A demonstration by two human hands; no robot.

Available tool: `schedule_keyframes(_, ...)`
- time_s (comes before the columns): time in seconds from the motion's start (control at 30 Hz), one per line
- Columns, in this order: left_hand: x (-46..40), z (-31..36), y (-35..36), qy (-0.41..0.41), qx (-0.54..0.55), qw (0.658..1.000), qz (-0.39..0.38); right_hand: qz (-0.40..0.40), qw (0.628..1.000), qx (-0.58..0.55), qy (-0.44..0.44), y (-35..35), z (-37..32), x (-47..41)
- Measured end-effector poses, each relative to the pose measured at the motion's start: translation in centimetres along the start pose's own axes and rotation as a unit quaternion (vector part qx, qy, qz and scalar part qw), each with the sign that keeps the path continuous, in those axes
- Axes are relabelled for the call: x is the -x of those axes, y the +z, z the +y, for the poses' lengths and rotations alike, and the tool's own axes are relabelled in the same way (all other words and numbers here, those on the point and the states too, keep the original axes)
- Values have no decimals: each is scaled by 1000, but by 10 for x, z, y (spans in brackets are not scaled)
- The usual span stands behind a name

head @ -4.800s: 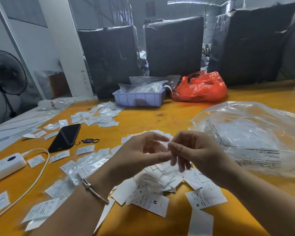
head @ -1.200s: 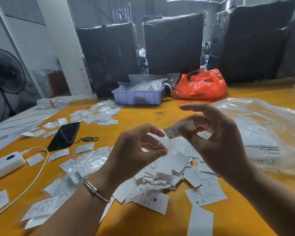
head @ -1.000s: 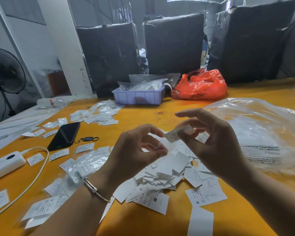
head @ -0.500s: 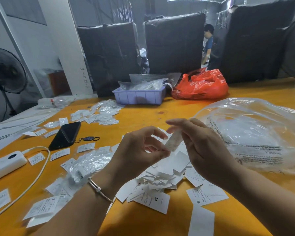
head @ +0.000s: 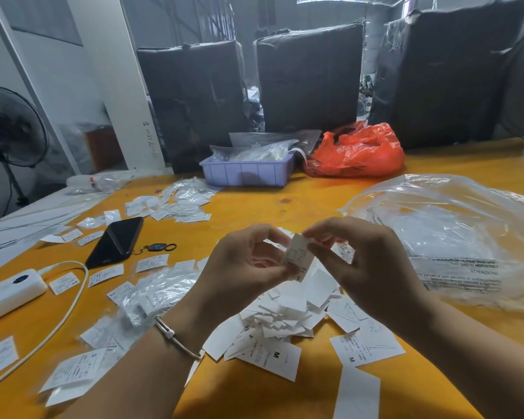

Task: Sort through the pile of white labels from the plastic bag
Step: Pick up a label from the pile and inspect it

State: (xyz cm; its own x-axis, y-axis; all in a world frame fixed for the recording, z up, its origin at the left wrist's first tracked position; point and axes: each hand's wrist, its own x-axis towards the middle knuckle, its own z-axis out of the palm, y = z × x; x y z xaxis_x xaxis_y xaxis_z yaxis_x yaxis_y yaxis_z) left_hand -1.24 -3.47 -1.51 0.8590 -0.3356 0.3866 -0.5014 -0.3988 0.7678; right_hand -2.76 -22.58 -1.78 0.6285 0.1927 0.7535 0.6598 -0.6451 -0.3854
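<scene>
In the head view, I see that the right hand has come down and toward the left hand. One second ago it held a single label up and apart, turned so the print could be read; now both hands meet on that label over the pile of white labels. The right thumb and forefinger pinch its top edge, and the left thumb and fingers are curled around its lower edge, so both hands grip it. An S shows near the bottom of it.

I judge that the reading is finished and the label is passing to the left hand, maybe to join others kept there, though I cannot tell if the left hand holds more than this one. The pile lies on the yellow table just below the hands, and the clear plastic bag lies to the right of it. Many labels remain, so the sorting is far from done.
</scene>
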Motion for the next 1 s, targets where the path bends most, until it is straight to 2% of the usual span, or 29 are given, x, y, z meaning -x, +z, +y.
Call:
schedule_keyframes(0.13,0,-1,1,-11,11,1000,-2,6,999,23,-28,4,-3,2)
schedule_keyframes(0.27,0,0,1,-11,8,1000,3,-21,999,21,-42,6,-4,3)
schedule_keyframes(0.43,1,1,-2,-17,25,999,25,-13,1000,-5,1,1,-4,1)
schedule_keyframes(0.53,2,3,-1,-17,22,999,26,-64,998,-10,-12,1,-5,0)
schedule_keyframes(0.6,2,3,-1,-22,22,999,24,-69,997,-12,-17,3,-5,1)
schedule_keyframes(0.73,0,3,-8,-41,20,998,36,14,1000,-8,11,-1,3,-1)
schedule_keyframes(0.87,-4,-1,-28,-76,-5,994,77,119,987,94,54,-15,23,-9)
schedule_keyframes(0.93,-7,-8,-40,-135,-18,985,109,133,974,151,101,-22,34,-11)
schedule_keyframes(1.0,-9,-18,-50,-187,-34,971,145,114,960,206,150,-26,44,-12)
